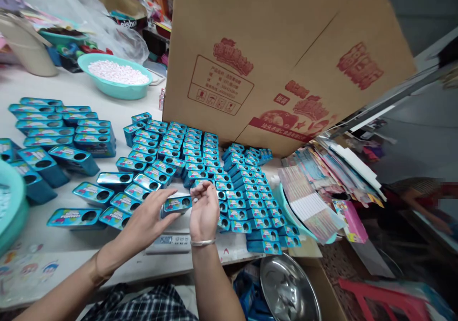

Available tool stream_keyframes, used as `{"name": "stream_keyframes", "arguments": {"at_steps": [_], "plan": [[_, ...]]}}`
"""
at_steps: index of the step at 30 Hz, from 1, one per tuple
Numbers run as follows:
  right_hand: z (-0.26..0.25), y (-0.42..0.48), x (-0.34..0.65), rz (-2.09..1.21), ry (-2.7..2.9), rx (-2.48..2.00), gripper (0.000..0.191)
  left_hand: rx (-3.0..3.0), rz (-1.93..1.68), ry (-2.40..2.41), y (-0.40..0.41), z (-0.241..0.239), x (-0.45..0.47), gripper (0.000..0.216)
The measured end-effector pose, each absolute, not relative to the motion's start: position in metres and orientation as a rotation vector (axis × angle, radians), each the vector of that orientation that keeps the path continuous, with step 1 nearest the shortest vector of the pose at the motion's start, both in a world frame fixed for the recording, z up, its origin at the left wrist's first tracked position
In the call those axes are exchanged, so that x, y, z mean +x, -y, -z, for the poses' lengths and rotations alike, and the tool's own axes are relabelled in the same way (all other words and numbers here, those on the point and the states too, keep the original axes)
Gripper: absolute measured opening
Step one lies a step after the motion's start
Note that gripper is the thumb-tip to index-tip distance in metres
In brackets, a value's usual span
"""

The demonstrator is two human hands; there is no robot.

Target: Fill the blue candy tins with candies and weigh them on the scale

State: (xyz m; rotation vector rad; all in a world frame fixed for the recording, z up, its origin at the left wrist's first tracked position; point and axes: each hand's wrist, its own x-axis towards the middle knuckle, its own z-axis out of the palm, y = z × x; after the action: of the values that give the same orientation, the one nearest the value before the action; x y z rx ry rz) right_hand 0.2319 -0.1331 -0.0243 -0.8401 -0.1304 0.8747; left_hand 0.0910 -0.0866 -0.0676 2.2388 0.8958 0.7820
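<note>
My left hand [148, 221] holds a small blue box [176, 204] with a round hole in its top, fingers wrapped along its side, just above a small digital scale [168, 243]. My right hand [203, 211] is beside the box with fingers pinched on small white pellets [195, 200] near the hole. Several identical blue boxes [200, 156] stand in tight rows behind my hands, and more blue boxes [89, 192] lie loose to the left on the white table [89, 92].
A large cardboard carton [272, 54] stands behind the rows. A teal bowl of white pellets [116, 75] sits at the back left, another teal bowl [10, 206] at the left edge. Printed cards [315, 187] lie stacked right. A steel bowl [286, 287] sits below the table edge.
</note>
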Motion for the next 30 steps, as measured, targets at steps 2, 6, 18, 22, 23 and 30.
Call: {"name": "stream_keyframes", "arguments": {"at_steps": [2, 6, 18, 22, 23, 30], "plan": [[0.024, 0.134, 0.229, -0.843, 0.171, -0.876, 0.016, 2.248, -0.792, -0.893, 0.087, 0.072, 0.094, 0.055], [0.024, 0.137, 0.226, -0.828, 0.188, -0.902, 0.020, 2.253, -0.783, -0.872, 0.086, 0.075, 0.096, 0.054], [0.007, 0.149, 0.259, -0.873, 0.075, -0.798, 0.011, 2.223, -0.820, -0.928, 0.080, 0.050, 0.072, 0.057], [-0.006, 0.173, 0.295, -0.765, 0.049, -0.721, 0.010, 2.224, -0.889, -1.026, 0.073, 0.030, 0.051, 0.054], [-0.007, 0.179, 0.301, -0.739, 0.035, -0.715, 0.011, 2.227, -0.893, -1.045, 0.071, 0.027, 0.048, 0.053], [0.013, 0.192, 0.311, -0.728, -0.003, -0.717, 0.010, 2.301, -0.842, -0.984, 0.072, 0.028, 0.064, 0.055]]}}
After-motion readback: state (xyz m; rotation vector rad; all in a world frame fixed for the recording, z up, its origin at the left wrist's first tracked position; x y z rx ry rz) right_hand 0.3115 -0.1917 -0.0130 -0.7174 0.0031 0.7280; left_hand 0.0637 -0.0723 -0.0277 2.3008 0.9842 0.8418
